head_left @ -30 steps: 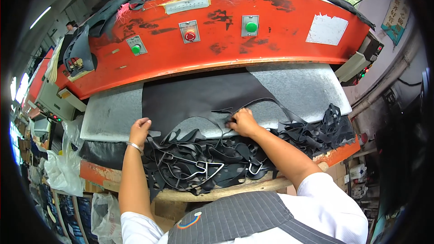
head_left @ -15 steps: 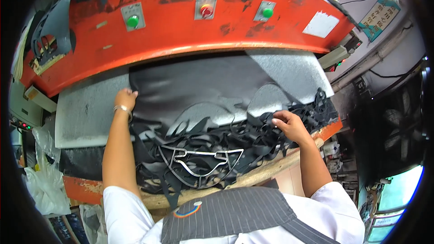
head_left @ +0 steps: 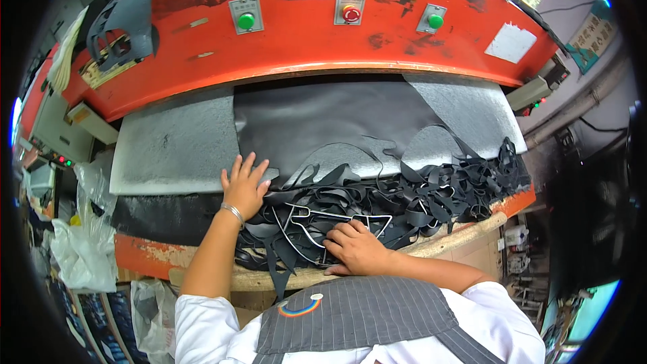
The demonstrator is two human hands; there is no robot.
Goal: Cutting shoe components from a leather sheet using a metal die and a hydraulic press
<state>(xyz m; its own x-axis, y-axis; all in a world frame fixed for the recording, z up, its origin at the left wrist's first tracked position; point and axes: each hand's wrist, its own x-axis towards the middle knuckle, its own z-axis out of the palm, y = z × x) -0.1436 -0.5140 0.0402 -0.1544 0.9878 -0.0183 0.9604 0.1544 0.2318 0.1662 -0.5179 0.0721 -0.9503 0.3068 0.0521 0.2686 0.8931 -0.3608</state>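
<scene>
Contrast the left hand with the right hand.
The left hand has spread fingers; the right hand has bent, close-set fingers. The left is at the near left corner of the dark sheet; the right is over the metal frame. The left wears a bracelet; the right shows none. Both are ungloved.

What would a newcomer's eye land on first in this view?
The big red machine across the top, with a red button between two green buttons. Below it, a dark sheet lies on a pale board, the left hand spread at its lower left corner. Nearer the person, the right hand is over a metal frame among black scraps.
</scene>
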